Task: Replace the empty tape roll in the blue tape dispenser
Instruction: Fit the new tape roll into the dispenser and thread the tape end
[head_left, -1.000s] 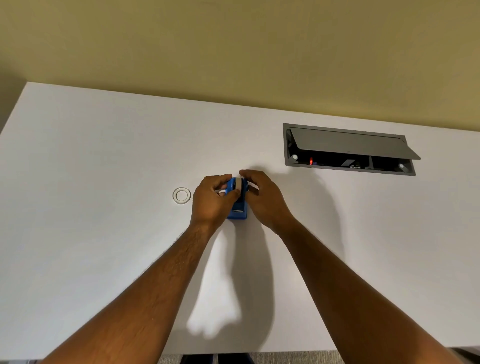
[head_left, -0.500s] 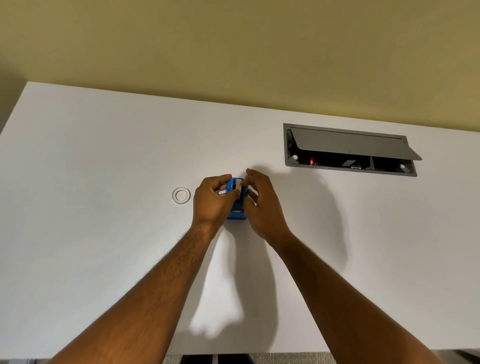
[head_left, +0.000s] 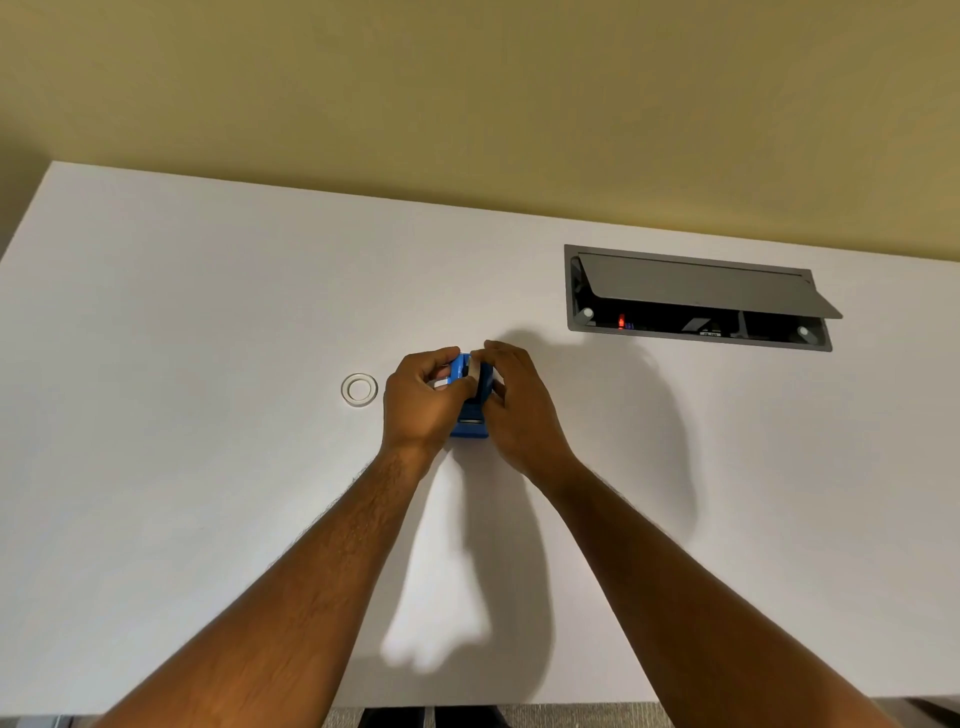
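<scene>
Head view, left to right. White flat table (head_left: 182, 322) fills most of the frame, with a yellow-beige wall (head_left: 467, 93) behind it. Small clear plastic ring, the bare tape core (head_left: 359, 389), lies flat on the table left of the hands, near the left hand but apart from it. Left hand (head_left: 418, 402) has its grip closed around the left side of the small blue plastic tape dispenser (head_left: 470, 415), thumb across the top. Dispenser sits at table centre between both hands, its near end showing below the fingers; can't tell whether its base touches the table. A pale whitish tape roll (head_left: 474, 368) shows at the dispenser's top, edge-on, mostly hidden by fingers. Right hand (head_left: 519, 410) presses against the dispenser's right side, grip closed with fingertips pinching at the top of the roll; exact contact is too small to tell. Both bare forearms run in from the bottom edge. Hand shadows fall on the table near and right of the hands. Far right: grey metal recessed cable box (head_left: 696, 299) set in the table, lid tilted open, small red light inside.
</scene>
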